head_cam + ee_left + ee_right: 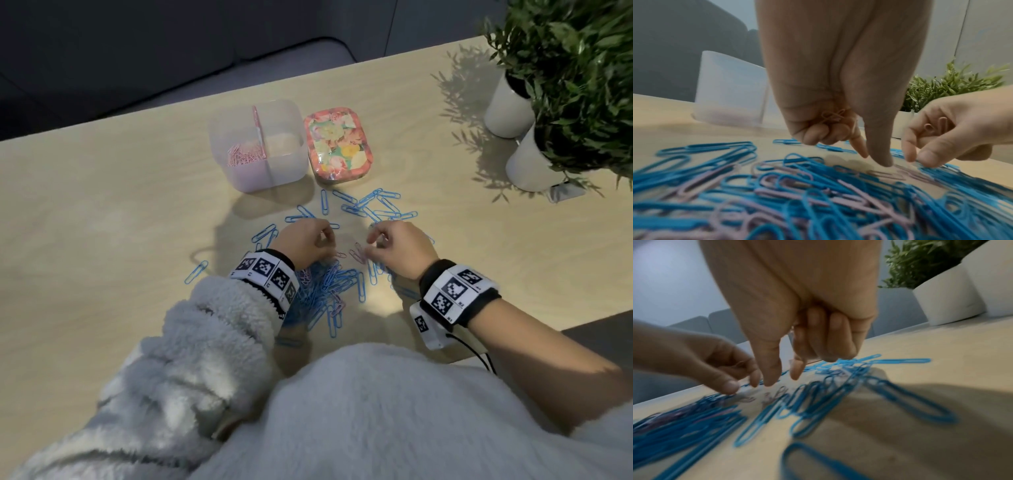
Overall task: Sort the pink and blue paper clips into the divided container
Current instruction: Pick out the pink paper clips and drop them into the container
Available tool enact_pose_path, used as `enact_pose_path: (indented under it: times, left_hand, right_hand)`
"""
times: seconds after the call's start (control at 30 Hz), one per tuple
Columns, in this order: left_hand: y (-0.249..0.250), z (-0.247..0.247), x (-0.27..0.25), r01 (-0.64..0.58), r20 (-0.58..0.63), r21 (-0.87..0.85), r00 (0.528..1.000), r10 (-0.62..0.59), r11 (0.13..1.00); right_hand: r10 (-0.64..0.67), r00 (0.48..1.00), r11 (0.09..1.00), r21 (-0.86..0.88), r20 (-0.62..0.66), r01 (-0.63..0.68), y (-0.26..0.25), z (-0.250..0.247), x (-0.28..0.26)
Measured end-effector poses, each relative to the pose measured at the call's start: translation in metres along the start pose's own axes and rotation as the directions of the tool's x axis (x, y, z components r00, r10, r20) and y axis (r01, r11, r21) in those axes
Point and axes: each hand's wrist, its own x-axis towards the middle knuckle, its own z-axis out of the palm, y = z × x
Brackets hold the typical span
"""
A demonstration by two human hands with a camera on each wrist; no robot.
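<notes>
A mixed pile of blue paper clips [329,291] and pink paper clips [777,180] lies on the table in front of me. The clear divided container [289,171] stands behind it, with pink clips [245,156] in its left compartment. My left hand [318,245] holds several pink clips [832,116] in its curled fingers, while its thumb and index finger reach down to the table. My right hand [376,245] is close beside it and grips pink clips [937,125] in the same way. A few pink clips [356,255] lie between the two hands.
A floral tin [337,144] sits right of the container. Two white pots with green plants [520,102] stand at the far right. Loose blue clips [373,205] spread behind the hands, and one [196,272] lies apart at the left. The table's near edge is at my body.
</notes>
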Motion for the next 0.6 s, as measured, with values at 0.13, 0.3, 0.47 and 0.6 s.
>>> enact_pose_path:
  times: [0.13, 0.3, 0.47, 0.6]
  left_hand:
    - [0.014, 0.006, 0.006, -0.073, 0.039, 0.131, 0.997, 0.069, 0.989]
    - [0.012, 0.004, 0.002, -0.068, 0.085, 0.141, 0.995, 0.056, 0.988]
    - [0.007, -0.034, -0.008, 0.021, -0.223, -0.038, 0.974, -0.028, 0.999]
    - [-0.009, -0.101, 0.005, 0.138, -0.570, -0.052, 0.809, -0.143, 0.989]
  right_hand:
    - [0.006, 0.999, 0.994, -0.111, 0.037, -0.002, -0.015, 0.012, 0.001]
    - [-0.020, 0.985, 0.980, -0.190, 0.174, 0.054, -0.024, 0.011, 0.004]
    - [-0.110, 0.976, 0.884, -0.431, 0.188, 0.183, -0.031, 0.018, 0.001]
    - [-0.113, 0.966, 0.889, -0.410, 0.232, 0.202, -0.030, 0.017, 0.004]
